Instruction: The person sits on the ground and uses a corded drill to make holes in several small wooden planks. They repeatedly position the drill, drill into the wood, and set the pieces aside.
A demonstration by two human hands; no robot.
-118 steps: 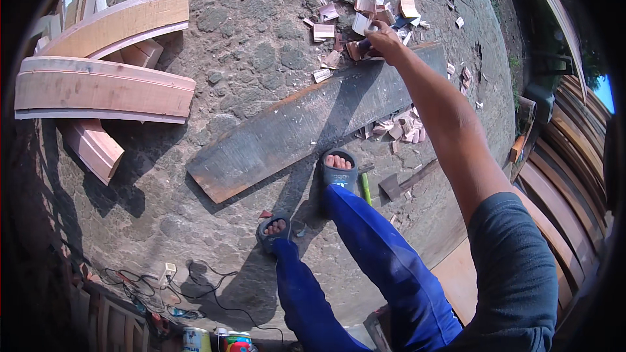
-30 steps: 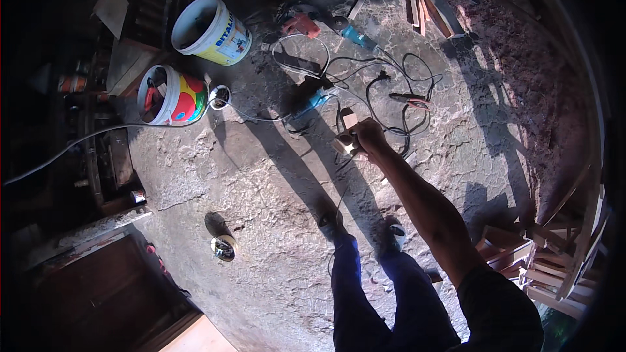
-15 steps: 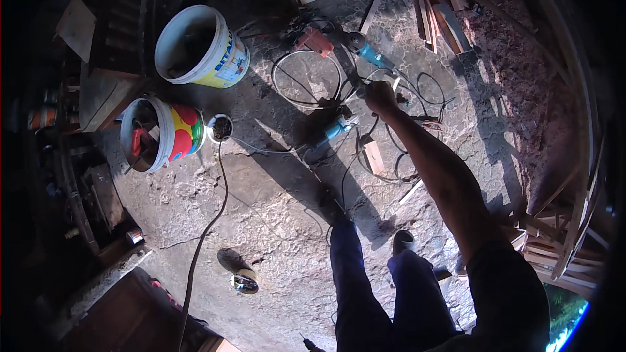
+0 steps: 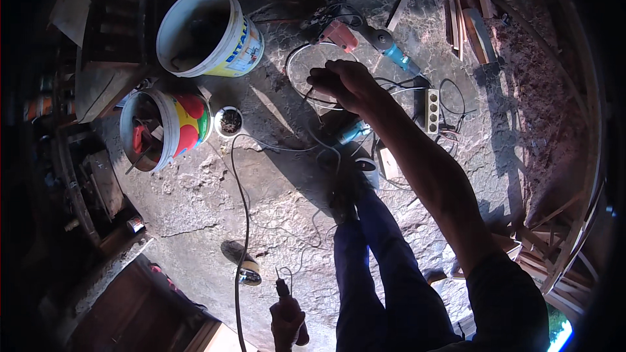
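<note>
My right hand [image 4: 342,86] is raised above the floor at upper centre, its fingers curled closed. A thin dark line shows just below its fingertips; what they pinch is too small to make out. Beneath and beside it lie looped cables, a red power tool [image 4: 340,36], a teal grinder-like tool [image 4: 396,55] and another teal tool [image 4: 354,132], partly hidden by my right hand and arm. At the lower edge my left hand [image 4: 285,323] is wrapped around a drill [image 4: 283,289] whose thin bit points away from me.
A white bucket [image 4: 228,58] and a colourful bucket [image 4: 186,133] holding tools stand at left, beside a small white pot [image 4: 228,122]. A pale power strip [image 4: 432,111] lies right of my forearm. A dark cable [image 4: 244,221] crosses the floor; wood strips [image 4: 479,36] lie far right.
My right hand has moved left and nearer, away from the cable cluster. The power strip now shows beside my forearm. My left hand has come into view with the drill, and my feet have shifted.
</note>
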